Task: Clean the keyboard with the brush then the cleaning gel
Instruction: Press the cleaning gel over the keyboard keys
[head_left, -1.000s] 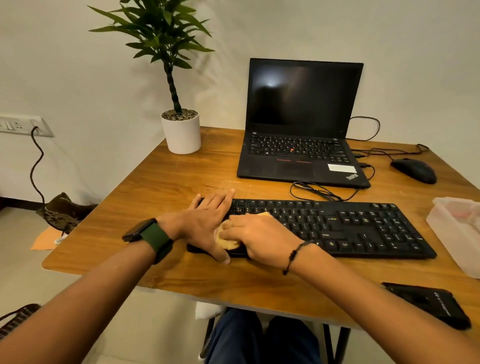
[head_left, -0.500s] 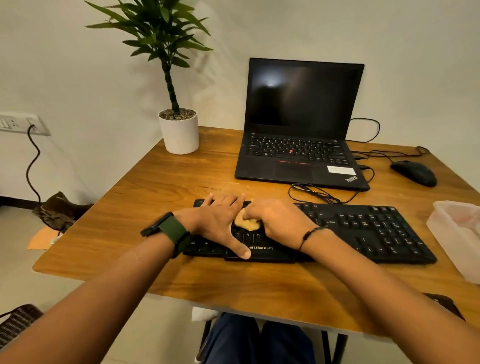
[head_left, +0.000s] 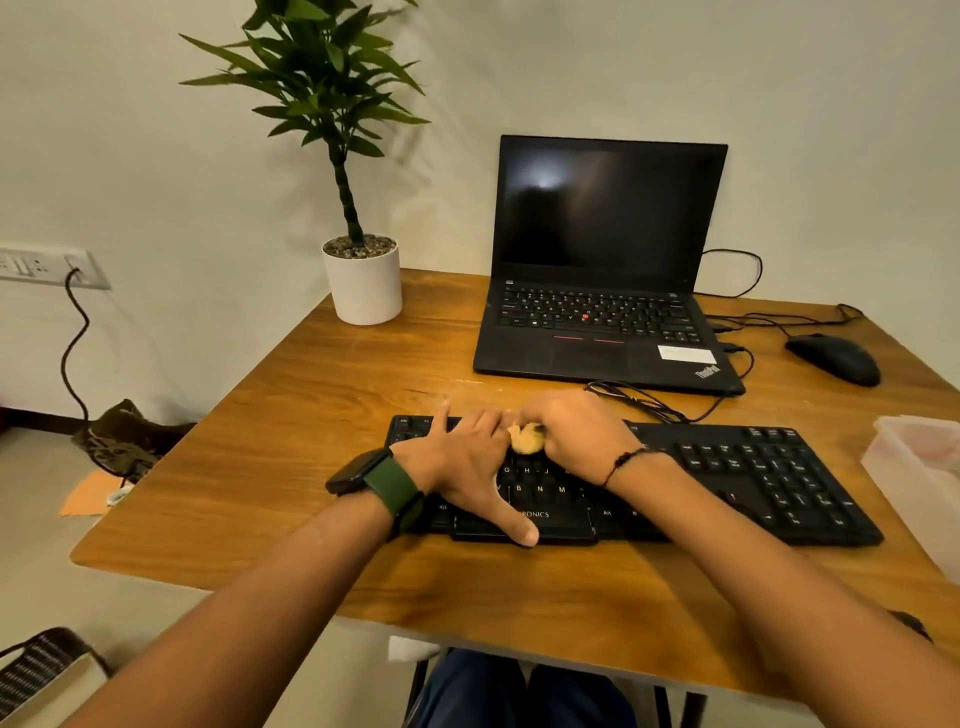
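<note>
- On the black keyboard (head_left: 675, 478), both hands have worked rightward and toward the far key rows over the last second; the yellow cleaning gel (head_left: 527, 437) sat at the near-left edge then, now it sits on the upper rows, left of centre.
- Right hand (head_left: 576, 436) is curled over the gel, pressing it into the keys; most of the lump is hidden under the fingers.
- Left hand (head_left: 467, 462) lies flat, fingers spread straight on the left keys, thumb reaching down to the near edge by the spacebar, holding nothing; likely steadying the board.
- Meaning for the task: the gel stage looks under way and a left-hand strip seems covered; the middle, right block and numpad likely remain.
- No brush can be made out, so the brushing step is probably finished; cannot confirm.
- Counts: one keyboard, one gel lump, two hands.
- One open laptop (head_left: 602, 270), screen dark, behind the keyboard on the tabletop (head_left: 322, 395).
- One mouse (head_left: 834, 358) far right, one potted plant (head_left: 363, 280) far left.
- One translucent container (head_left: 919, 462) at the right edge, contents unclear.
- One watch (head_left: 379, 478) on the left wrist, one thin bracelet (head_left: 623, 460) on the right.
</note>
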